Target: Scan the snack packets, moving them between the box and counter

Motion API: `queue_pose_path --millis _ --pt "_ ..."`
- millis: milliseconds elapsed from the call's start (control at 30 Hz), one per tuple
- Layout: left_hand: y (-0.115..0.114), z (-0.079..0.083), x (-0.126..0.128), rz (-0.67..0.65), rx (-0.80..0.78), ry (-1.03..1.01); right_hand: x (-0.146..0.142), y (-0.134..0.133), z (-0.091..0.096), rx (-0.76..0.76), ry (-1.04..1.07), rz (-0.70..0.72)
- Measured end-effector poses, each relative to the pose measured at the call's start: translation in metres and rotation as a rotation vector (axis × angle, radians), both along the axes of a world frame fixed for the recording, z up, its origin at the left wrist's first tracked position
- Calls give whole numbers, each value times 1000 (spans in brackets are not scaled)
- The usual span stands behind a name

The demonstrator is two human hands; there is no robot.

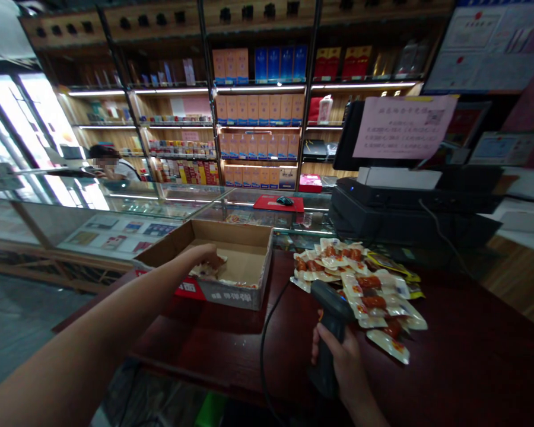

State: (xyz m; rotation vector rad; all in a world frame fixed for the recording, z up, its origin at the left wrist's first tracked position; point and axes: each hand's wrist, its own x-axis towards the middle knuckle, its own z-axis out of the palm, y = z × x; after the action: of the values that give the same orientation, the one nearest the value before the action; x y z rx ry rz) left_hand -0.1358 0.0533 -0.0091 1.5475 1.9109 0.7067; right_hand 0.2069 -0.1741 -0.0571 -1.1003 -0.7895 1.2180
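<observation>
My left hand (210, 255) reaches down into a shallow open cardboard box (238, 296). Its fingers are closed on a small pale packet (221, 261), partly hidden by the hand. In my right hand (345, 356) is a dark handheld barcode scanner (331, 308), gripped by the handle with its head pointing up and left. Just beyond the scanner lies a pile of clear-and-white sealed sausage packets (376, 290). Yellow packets (394, 267) show at the back right of that pile.
A dark cash register with a monitor (349, 136) stands behind the packets. The scanner's cable (262, 350) loops across the red-brown table (244, 350). A mouse (285, 201) rests on a red pad on the glass counter. One person (124, 169) is behind the far counter, before shelves of boxes.
</observation>
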Motion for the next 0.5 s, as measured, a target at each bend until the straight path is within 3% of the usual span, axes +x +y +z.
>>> queue_pose_path --millis 133,267,333,400,500 --pt "-2 26 23 73 19 -12 3 -3 4 2 12 -13" --pt "-28 56 64 -73 114 -698 5 -5 3 19 22 -16" --pt "-50 64 91 -145 151 -991 7 -5 1 24 29 -13" --pt "-73 61 121 -193 214 -1168 8 -6 0 29 32 -15" --pt "-102 35 173 -213 284 -1307 10 -7 -3 39 33 -25"
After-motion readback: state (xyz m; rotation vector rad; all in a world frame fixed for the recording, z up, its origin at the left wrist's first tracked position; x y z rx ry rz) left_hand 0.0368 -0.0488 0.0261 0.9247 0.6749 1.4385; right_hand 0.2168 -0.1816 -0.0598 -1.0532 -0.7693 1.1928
